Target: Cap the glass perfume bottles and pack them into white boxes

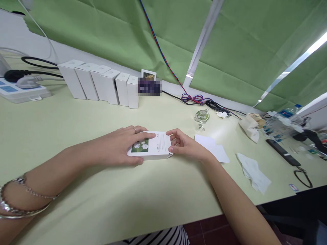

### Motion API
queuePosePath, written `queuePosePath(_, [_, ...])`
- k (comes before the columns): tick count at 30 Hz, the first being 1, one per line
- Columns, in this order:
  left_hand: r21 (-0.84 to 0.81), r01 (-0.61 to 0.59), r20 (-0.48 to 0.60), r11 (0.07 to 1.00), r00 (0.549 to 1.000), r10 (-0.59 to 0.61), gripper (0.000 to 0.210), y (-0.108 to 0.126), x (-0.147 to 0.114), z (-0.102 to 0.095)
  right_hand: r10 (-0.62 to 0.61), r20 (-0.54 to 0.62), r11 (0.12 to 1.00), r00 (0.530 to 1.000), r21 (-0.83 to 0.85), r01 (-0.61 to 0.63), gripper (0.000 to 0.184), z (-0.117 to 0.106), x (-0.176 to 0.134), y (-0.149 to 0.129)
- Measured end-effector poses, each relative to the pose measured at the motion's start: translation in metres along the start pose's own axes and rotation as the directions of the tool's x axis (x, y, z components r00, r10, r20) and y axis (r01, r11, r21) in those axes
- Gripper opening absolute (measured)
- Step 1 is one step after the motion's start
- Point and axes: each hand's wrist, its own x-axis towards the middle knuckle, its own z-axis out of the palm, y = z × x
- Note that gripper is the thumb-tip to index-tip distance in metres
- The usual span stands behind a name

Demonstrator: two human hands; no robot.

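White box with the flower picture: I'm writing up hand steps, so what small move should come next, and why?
Probably a gentle push or pull on the end flap with the right hand: it is right at that end, where a flap edge seems to stick out. The left hand lies over the other end of the white box, apparently steadying it.

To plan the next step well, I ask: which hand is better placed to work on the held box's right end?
Probably the right hand: it is at that end of the box, while the left hand lies over the opposite end.
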Motion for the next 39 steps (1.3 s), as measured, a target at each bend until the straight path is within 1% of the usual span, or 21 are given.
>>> queuePosePath(3, [-0.019, -0.015, -0.030, 1.000, 0.999, 0.014, 0.075, -0.0011, -0.0004, 0.0012, -0.013, 0.005, 1.000, 1.000, 0.023, 0.013, 0.047, 0.0006, -0.0002, 0.0006])
queuePosePath(6, [-0.015, -0.022, -0.035, 1.000, 0.999, 0.022, 0.074, -0.0023, -0.0009, 0.0019, -0.023, 0.001, 0.999, 1.000, 0.046, 0.023, 0.047, 0.0016, 0.0001, 0.0026])
queuePosePath(12, [0.000, -0.009, -0.007, 1.000, 1.000, 0.009, 0.077, -0.0018, 0.0004, 0.0012, -0.025, -0.017, 0.992, 1.000, 0.120, 0.027, 0.064, 0.0027, 0.0031, 0.0086])
queuePosePath(16, [-0.002, 0.009, 0.005, 1.000, 1.000, -0.009, 0.077, 0.0002, 0.0009, -0.0003, -0.020, 0.030, 0.987, 0.999, 0.157, 0.015, 0.054, -0.0003, 0.0019, 0.0083])
queuePosePath(19, [-0.001, 0.007, 0.008, 1.000, 1.000, -0.007, 0.078, 0.0012, 0.0003, -0.0014, -0.017, 0.060, 0.984, 0.998, 0.177, 0.006, 0.055, -0.0026, 0.0001, 0.0073])
queuePosePath(21, [0.000, -0.001, 0.009, 1.000, 1.000, 0.001, 0.078, 0.0014, -0.0001, -0.0017, -0.017, 0.058, 0.984, 0.998, 0.181, 0.006, 0.056, -0.0030, -0.0002, 0.0075])
queuePosePath(26, [0.000, -0.006, 0.011, 1.000, 1.000, 0.006, 0.078, 0.0008, -0.0009, -0.0015, -0.020, 0.040, 0.987, 0.999, 0.158, 0.013, 0.053, -0.0016, 0.0014, 0.0094])
queuePosePath(30, [-0.019, -0.013, -0.015, 1.000, 1.000, 0.013, 0.077, -0.0001, -0.0008, -0.0008, -0.022, 0.026, 0.991, 0.999, 0.130, 0.019, 0.052, -0.0006, 0.0018, 0.0090])
queuePosePath(39, [-0.026, -0.026, -0.037, 0.999, 0.999, 0.025, 0.077, -0.0012, -0.0004, -0.0003, -0.015, 0.010, 0.997, 1.000, 0.076, 0.014, 0.048, 0.0021, 0.0013, 0.0050])
